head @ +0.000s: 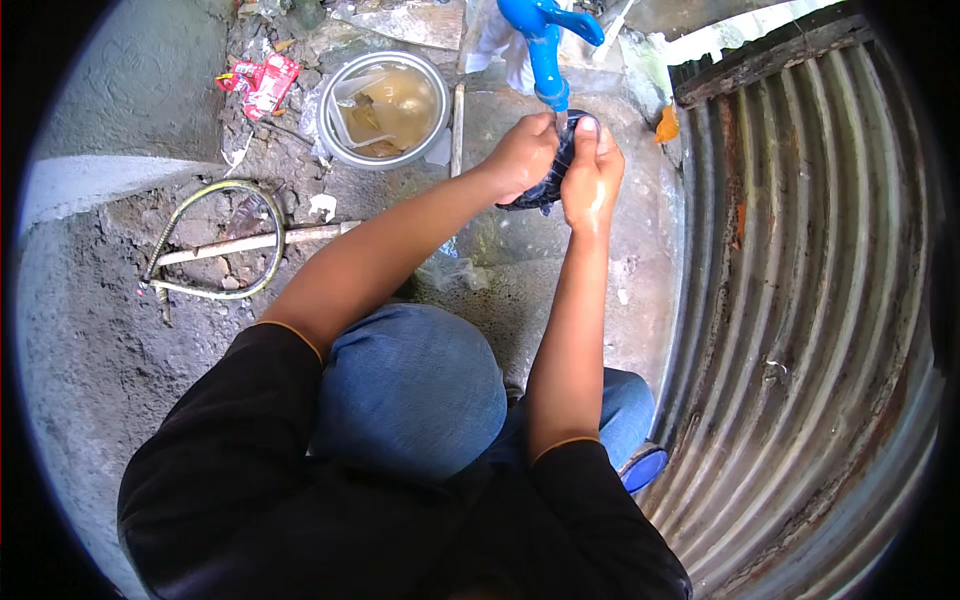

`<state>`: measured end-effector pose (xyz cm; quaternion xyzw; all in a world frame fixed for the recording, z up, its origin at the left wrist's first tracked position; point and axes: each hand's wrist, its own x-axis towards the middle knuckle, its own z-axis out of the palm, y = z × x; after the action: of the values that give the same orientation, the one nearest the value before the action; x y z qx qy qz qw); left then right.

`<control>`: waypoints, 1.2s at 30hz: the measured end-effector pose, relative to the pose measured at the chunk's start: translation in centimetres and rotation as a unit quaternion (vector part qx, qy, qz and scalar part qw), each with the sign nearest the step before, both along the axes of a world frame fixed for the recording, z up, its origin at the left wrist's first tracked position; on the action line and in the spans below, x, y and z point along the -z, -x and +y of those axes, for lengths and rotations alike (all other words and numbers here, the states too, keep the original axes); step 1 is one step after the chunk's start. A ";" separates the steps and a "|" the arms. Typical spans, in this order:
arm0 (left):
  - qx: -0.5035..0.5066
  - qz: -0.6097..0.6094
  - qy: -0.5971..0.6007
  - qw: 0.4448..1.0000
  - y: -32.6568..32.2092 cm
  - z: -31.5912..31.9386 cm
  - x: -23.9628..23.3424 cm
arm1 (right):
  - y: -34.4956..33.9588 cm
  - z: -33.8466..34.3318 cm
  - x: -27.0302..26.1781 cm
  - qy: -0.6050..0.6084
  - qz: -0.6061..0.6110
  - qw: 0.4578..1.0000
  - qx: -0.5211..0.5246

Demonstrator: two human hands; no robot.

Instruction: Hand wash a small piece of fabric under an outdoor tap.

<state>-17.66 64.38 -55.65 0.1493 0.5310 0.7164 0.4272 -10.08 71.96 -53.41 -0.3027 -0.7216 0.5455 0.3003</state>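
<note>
Both of my wet hands grip a dark, oval object (556, 174) under a blue plastic tap (545, 56). Water runs from the spout onto it. My left hand (523, 156) holds its left side, and my right hand (592, 174) holds the right side with the thumb on top. The fingers cover much of the object, so I cannot tell exactly what it is. Left of my hands, a round metal-rimmed basin (448, 112) stands on the ground with cloudy brownish water, leaf-like pieces and a pale plastic item inside.
Corrugated metal sheeting (795, 277) runs along the right. On the left, a looped hose (281, 232) lies over a pale stick (319, 233) near a concrete wall (127, 82). Red wrappers (272, 86) lie behind. A blue round lid-like thing (643, 469) is beside my right knee.
</note>
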 end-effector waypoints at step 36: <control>0.166 0.015 -0.031 0.985 2.2 -1.3 1.6 | -2.7 3.9 -1.9 0.423 0.196 0.877 -0.114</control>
<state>-19.82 63.05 -57.20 0.2596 0.4829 0.6490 0.5275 -7.42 75.81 -51.54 -0.2031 -0.3777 0.8775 0.2146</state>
